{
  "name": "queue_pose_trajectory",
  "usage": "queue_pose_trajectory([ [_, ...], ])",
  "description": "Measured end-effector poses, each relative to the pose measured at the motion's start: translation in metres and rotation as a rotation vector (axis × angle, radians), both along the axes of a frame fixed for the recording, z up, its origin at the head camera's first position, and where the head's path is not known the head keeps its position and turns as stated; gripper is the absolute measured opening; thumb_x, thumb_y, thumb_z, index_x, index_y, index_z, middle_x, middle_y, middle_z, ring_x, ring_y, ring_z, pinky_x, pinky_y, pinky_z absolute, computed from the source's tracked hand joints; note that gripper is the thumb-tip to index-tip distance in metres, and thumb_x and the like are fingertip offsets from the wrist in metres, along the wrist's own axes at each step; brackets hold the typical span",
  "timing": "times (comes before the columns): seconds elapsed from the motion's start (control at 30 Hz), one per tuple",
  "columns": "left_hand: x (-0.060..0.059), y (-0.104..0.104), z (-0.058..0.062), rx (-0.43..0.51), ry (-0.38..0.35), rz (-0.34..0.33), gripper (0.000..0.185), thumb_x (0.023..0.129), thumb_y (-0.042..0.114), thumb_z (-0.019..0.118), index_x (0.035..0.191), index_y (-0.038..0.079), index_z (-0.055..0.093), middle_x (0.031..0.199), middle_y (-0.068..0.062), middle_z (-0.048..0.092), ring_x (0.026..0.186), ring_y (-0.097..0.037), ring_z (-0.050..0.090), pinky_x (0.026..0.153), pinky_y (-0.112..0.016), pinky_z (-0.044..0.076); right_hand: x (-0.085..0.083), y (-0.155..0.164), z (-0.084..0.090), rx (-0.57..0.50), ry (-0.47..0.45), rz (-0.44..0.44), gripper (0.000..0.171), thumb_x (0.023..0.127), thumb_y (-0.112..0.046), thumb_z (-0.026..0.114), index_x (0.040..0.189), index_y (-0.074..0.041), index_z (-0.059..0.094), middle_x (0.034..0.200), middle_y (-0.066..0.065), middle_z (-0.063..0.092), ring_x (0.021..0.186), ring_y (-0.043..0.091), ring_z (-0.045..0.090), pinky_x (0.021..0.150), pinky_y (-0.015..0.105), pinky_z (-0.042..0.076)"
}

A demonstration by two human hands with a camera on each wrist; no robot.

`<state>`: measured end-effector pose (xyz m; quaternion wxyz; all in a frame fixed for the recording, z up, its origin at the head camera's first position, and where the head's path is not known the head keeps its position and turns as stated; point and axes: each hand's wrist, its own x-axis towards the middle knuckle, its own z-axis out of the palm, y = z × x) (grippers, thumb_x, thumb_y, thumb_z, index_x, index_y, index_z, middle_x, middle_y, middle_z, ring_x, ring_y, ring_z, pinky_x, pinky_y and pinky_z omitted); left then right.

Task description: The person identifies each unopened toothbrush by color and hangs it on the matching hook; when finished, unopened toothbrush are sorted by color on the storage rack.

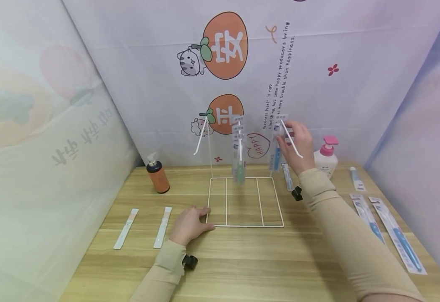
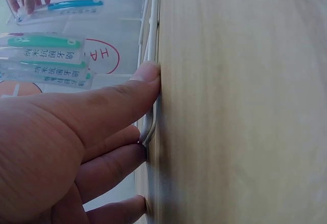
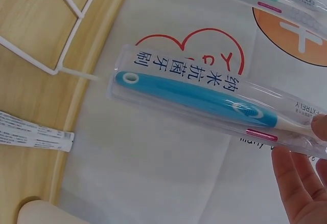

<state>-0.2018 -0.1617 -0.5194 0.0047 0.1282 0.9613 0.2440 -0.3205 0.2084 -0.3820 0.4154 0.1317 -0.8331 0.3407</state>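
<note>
A white wire display rack [image 1: 226, 201] stands on the table with prongs at the top. At its front left base corner, my left hand [image 1: 190, 224] holds the wire between thumb [image 2: 145, 75] and fingers. My right hand [image 1: 297, 144] pinches a packaged blue toothbrush [image 3: 194, 98] near its upper end, at the rack's right prong [image 1: 292, 138]. The blue toothbrush hangs upright with its handle down. Several packaged green toothbrushes [image 1: 239, 163] hang on the middle prong. The left prong [image 1: 201, 136] carries nothing.
An orange pump bottle [image 1: 158, 178] and two slim white packets [image 1: 126, 228] are on the left. To the right are a pink-topped pump bottle [image 1: 326, 159], a small tube [image 1: 357, 179] and two packaged blue toothbrushes [image 1: 399, 235]. Another slim packet [image 1: 287, 177] lies behind the rack's right side.
</note>
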Motion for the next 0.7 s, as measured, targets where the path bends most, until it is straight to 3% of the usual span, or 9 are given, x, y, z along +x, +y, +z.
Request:
queue_pose_trajectory([
  [0.7, -0.0005, 0.0004, -0.0011, -0.005, 0.002, 0.005, 0.064, 0.085, 0.047, 0.092, 0.139, 0.018, 0.076, 0.142, -0.003, 0.071, 0.141, -0.046, 0.056, 0.11, -0.061, 0.049, -0.0017, 0.001, -0.0024, -0.008, 0.014, 0.007, 0.043, 0.092, -0.006, 0.086, 0.129, 0.001, 0.065, 0.123, 0.022, 0.068, 0.103, 0.036, 0.073, 0.082, 0.046, 0.063],
])
